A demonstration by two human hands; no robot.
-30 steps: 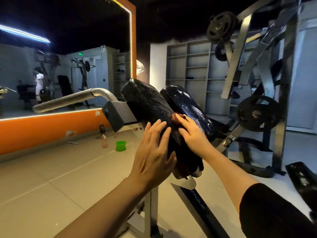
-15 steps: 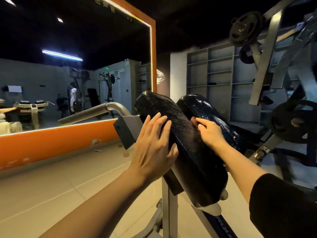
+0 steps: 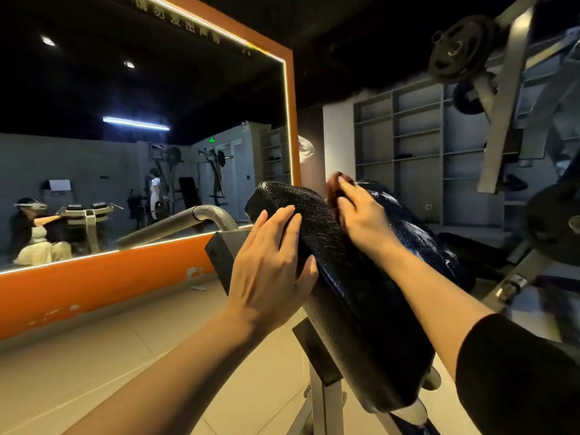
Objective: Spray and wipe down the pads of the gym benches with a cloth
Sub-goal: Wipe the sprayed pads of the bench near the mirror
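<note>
Dim gym light surrounds us, with an orange-framed wall mirror [image 3: 141,171] on the left, grey shelving [image 3: 417,152] on the far wall and a plate-loaded machine [image 3: 502,98] on the right. Before us two black bench pads stand tilted side by side on a grey steel frame [image 3: 323,400]. Our left hand [image 3: 270,271] lies flat with straight fingers against the outer side of the left pad [image 3: 351,296], gripping nothing. Our right hand [image 3: 361,218] presses a dark reddish cloth [image 3: 335,187] into the gap near the top of the pads, against the glossy right pad [image 3: 417,243]; its fingers are bent over the cloth, holding it. A curved grey handle bar [image 3: 175,224] sticks out left of the pads above the tiled floor [image 3: 94,356].
</note>
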